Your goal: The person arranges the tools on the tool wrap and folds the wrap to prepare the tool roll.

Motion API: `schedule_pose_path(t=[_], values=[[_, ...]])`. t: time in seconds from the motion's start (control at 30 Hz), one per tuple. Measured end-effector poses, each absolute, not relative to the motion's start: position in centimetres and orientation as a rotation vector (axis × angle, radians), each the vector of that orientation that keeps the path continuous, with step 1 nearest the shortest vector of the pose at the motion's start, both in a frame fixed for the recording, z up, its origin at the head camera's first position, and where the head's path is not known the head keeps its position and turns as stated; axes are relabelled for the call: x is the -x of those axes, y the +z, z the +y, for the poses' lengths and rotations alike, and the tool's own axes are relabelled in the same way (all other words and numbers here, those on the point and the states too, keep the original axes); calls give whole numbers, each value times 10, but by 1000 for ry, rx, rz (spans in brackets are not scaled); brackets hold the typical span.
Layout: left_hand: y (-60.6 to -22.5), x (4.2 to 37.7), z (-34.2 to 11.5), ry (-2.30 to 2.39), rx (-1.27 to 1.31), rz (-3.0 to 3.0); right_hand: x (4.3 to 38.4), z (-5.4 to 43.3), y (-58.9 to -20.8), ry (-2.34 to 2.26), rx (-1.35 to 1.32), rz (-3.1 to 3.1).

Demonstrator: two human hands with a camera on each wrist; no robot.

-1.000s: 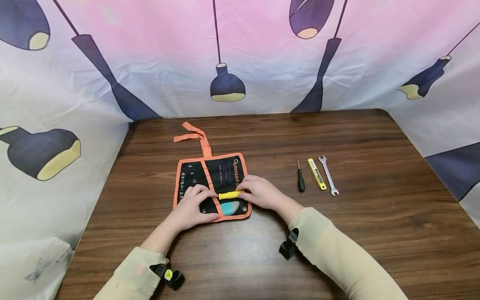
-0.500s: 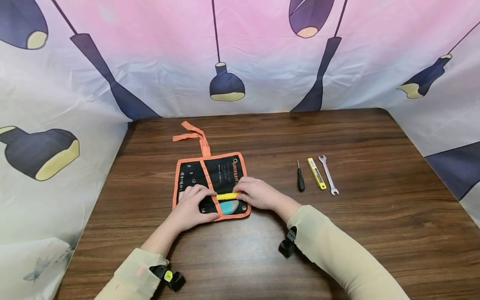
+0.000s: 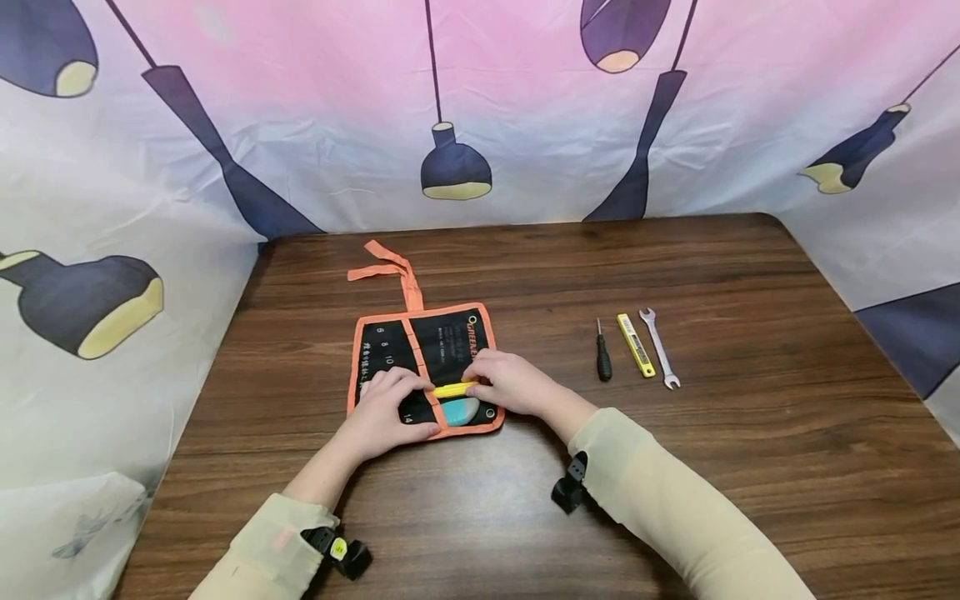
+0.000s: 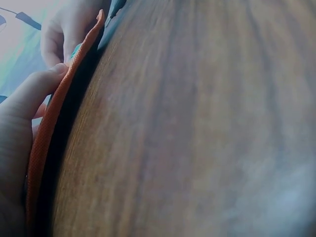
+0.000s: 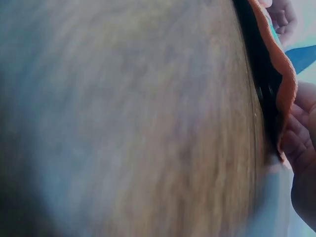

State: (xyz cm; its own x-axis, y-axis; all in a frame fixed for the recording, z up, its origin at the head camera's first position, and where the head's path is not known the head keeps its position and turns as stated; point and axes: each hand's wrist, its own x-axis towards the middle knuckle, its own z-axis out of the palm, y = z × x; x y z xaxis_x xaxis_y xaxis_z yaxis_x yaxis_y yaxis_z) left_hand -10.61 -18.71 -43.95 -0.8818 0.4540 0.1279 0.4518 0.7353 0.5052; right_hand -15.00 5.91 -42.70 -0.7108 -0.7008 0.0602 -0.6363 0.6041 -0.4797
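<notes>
A black tool pouch (image 3: 450, 337) with orange trim lies unfolded on the table. My right hand (image 3: 513, 383) pinches the outer end of a slim yellow tool (image 3: 452, 390), whose other end meets the orange pocket edge; its exact kind is unclear. Just nearer to me, a teal and grey tool (image 3: 461, 412) sticks out of the pocket. My left hand (image 3: 386, 412) rests spread on the pouch's left half, index fingertip by the yellow tool and thumb on the near trim. In the left wrist view, that thumb (image 4: 47, 81) lies along the orange edge (image 4: 59, 101).
To the right lie a black screwdriver (image 3: 603, 364), a flat yellow labelled item (image 3: 636, 345) and a double open-ended wrench (image 3: 660, 348). Orange ties (image 3: 401, 271) stretch from the pouch's far edge. A printed curtain (image 3: 360, 167) hangs behind the wooden table (image 3: 480, 525).
The right hand has shifted slightly left with the yellow tool, and less of the tool shows beyond the pocket edge. The left hand has stayed in place.
</notes>
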Motion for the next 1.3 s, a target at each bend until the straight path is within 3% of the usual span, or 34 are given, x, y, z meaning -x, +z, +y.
schedule_pose_path(t=[0.2,1.3], values=[[-440,105,-184,801,-742,2948,148,72,-428,-741,958,2720],[-441,106,-182,783,-793,3028,145,28,-422,-727,1004,2699]])
